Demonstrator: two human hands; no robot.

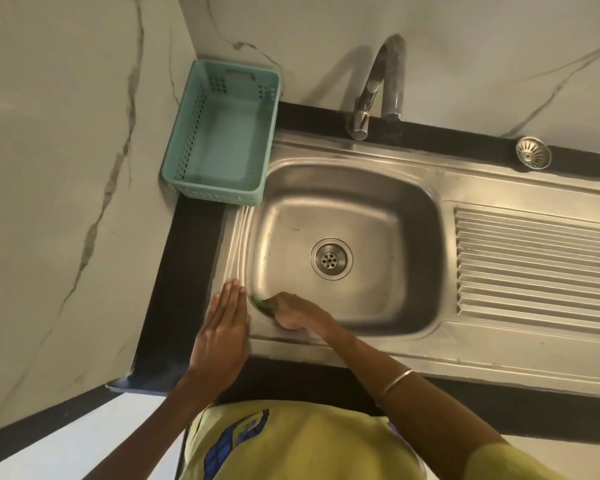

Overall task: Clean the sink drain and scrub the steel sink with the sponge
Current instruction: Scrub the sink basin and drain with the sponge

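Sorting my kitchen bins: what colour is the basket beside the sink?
Teal basket, perforated sides, seen in the head view.

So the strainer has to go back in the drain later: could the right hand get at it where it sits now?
Probably yes. The strainer lies in the open on the dark counter behind the drainboard, nothing on or around it. But the right hand is holding the sponge and would need to free itself first.

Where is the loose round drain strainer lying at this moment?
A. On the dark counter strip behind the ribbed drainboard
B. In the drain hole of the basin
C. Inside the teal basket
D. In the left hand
A: the drain strainer lies on the dark counter beyond the drainboard, while the drain shows only its fixed holes.
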